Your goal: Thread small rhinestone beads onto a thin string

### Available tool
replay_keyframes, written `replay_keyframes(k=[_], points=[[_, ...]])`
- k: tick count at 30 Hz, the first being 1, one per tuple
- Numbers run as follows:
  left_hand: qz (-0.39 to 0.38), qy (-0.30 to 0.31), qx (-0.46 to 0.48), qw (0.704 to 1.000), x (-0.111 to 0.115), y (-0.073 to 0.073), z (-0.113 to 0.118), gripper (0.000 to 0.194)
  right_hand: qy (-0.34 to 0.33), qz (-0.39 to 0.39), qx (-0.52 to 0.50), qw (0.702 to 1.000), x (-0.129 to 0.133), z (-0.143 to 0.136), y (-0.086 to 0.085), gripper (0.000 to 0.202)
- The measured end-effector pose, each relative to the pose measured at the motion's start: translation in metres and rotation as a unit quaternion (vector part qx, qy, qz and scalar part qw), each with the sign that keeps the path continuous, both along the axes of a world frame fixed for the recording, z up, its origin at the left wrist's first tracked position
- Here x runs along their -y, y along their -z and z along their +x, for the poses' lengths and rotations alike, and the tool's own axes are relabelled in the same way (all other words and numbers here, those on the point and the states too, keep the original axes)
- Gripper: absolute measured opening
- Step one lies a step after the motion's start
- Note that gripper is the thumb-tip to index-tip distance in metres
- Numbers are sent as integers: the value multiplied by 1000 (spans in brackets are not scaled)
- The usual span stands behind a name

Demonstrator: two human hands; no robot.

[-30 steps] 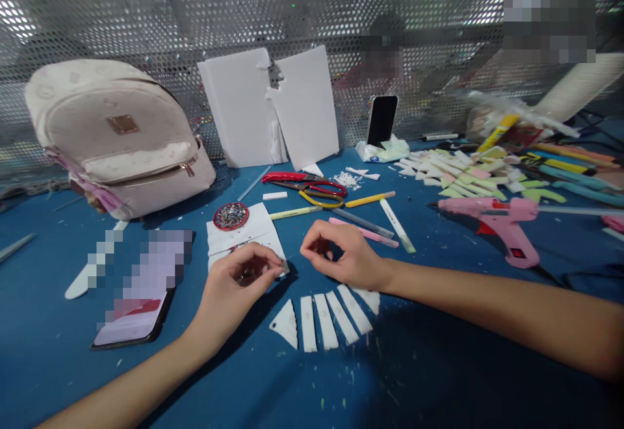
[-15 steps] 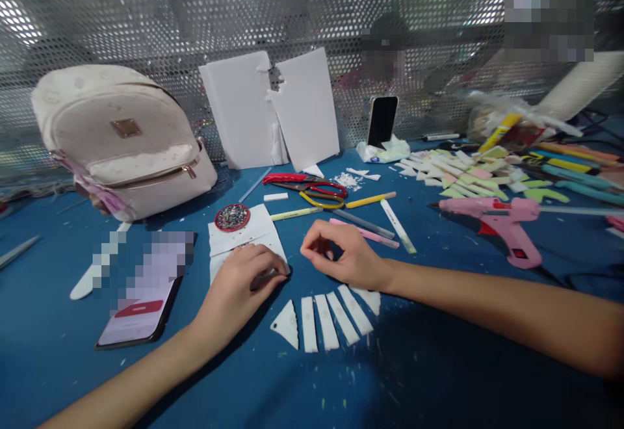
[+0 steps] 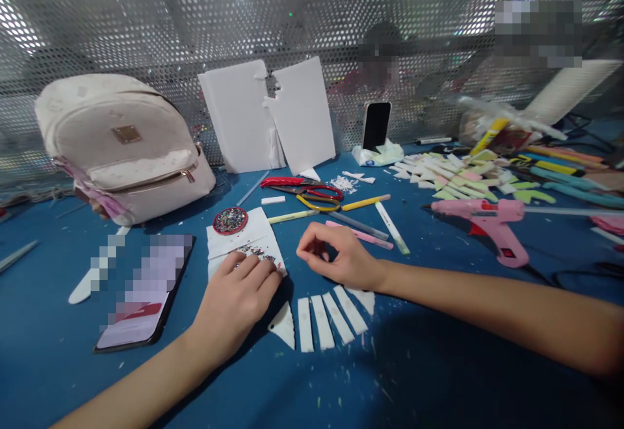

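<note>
My left hand [image 3: 241, 292] lies palm down over the lower part of a white folded sheet [image 3: 263, 224]. Its fingers are curled; the thumb and fingertips are hidden. Small shiny gems [image 3: 256, 251] are scattered on the sheet just beyond my knuckles. A red-rimmed round dish of mixed gems [image 3: 231, 221] sits at the sheet's upper left. To the right, my right hand [image 3: 336, 253] is closed in a pinch, thumb against forefinger; anything between the tips is too small to make out. Below both hands, white foam strips [image 3: 319, 322] fan out beside a pointed foam piece [image 3: 283, 325].
A phone [image 3: 146, 292] lies at left before a white backpack [image 3: 121, 149]. Scissors [image 3: 316, 195] and glue sticks [image 3: 365, 203] lie beyond my hands. At right are a pink glue gun [image 3: 487, 214] and foam scraps [image 3: 453, 172]. White boards [image 3: 302, 117] stand behind.
My left hand has rolled palm down and shifted slightly toward me, uncovering more gems on the sheet. My right hand keeps its pinch. The whole view has shifted slightly.
</note>
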State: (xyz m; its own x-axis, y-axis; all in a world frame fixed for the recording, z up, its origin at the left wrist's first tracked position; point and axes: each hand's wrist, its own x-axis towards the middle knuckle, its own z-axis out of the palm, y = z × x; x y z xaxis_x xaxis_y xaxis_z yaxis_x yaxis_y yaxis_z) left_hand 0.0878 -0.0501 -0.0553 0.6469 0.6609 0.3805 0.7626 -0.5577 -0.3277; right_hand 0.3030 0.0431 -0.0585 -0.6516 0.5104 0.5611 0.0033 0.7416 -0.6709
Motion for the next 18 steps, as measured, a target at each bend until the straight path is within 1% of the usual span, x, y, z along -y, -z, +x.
replay_keyframes(k=[2, 5, 8, 13, 18], points=[[26, 7, -6, 1000, 1, -1, 1, 24, 1, -2, 1, 1000, 0, 0, 0, 6], [39, 13, -11, 999, 0, 0, 2, 25, 2, -4, 1, 1000, 0, 0, -1, 6], [32, 12, -13, 999, -2, 2, 1, 23, 2, -7, 1, 1000, 0, 0, 0, 7], [16, 11, 8, 1000, -3, 5, -1, 15, 4, -8, 2, 1000, 0, 0, -1, 5], [10, 10, 4, 1000, -4, 7, -1, 13, 2, -3, 3, 1000, 1, 0, -1, 6]])
